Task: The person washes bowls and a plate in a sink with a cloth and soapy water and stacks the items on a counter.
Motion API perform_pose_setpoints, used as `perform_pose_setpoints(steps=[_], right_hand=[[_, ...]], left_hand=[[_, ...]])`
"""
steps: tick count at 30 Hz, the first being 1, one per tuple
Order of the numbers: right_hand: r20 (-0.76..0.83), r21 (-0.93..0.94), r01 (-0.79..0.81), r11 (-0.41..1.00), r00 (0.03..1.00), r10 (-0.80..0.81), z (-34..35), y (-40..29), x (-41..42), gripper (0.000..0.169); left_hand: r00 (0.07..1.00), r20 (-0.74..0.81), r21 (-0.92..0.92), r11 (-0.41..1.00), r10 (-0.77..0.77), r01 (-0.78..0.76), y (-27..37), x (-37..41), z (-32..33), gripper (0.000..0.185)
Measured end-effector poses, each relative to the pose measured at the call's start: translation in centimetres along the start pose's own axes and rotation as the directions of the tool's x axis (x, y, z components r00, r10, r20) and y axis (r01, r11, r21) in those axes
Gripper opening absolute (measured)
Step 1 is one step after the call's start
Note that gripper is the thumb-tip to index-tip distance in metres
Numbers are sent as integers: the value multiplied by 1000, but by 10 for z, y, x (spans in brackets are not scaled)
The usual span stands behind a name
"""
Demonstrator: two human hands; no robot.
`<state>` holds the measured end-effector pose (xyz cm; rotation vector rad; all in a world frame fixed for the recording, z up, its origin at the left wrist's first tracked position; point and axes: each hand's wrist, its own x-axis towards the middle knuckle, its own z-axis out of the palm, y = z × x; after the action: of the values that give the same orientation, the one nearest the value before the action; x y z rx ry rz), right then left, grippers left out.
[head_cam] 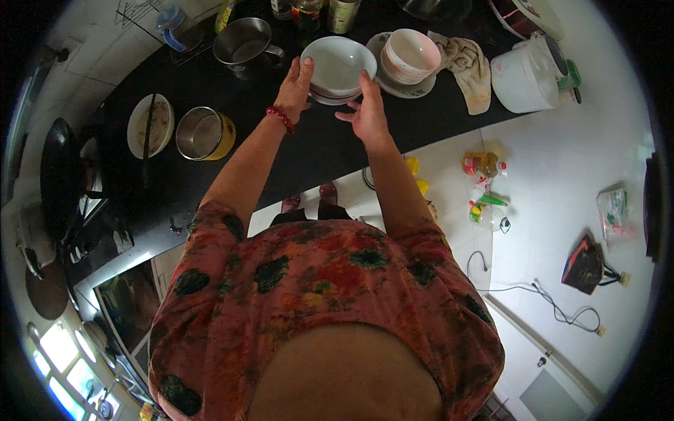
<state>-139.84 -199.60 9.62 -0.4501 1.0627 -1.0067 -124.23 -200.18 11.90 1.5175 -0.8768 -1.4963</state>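
Note:
A stack of white bowls (338, 66) is between my hands over the black countertop (310, 152). My left hand (295, 89), with a red bead bracelet at the wrist, grips the stack's left side, its thumb at the rim. On the right side, my right hand (368, 113) holds with its thumb on the rim and its other fingers spread below. Whether the stack touches the counter is hard to tell. Just right of it, pink-and-white bowls (412, 55) are nested on a patterned plate (408, 90).
Left of my hands are a metal pot (243, 44), a yellow-sided metal container (202, 132) and a soiled white bowl (150, 126) with chopsticks across it. Several jars (308, 13) line the back. A crumpled cloth (466, 68) and a white bucket (524, 79) stand right.

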Motion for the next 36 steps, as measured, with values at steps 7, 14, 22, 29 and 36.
perform_pose_setpoints(steps=[7,14,22,29,36], right_hand=[[110,-74,85,994,991,-76,-11,-3,14,81],[92,-259,37,965,996,-13,-9,-25,12,79],[168,-451,118,885,985,-46,-13,-33,12,68],[197,-450,245,859,965,-172,0,-7,-28,55],[466,-416,223,882,885,-4,51,46,-187,60]], left_hand=[[999,43,-24,999,-32,33,0,34,-4,85],[992,-5,-104,987,-125,123,1,16,1,55],[981,-16,-251,951,-193,183,-6,-41,5,51],[993,-45,-425,901,-112,83,-35,-107,-13,53],[939,-320,-343,908,127,-240,-72,-281,-66,58]])
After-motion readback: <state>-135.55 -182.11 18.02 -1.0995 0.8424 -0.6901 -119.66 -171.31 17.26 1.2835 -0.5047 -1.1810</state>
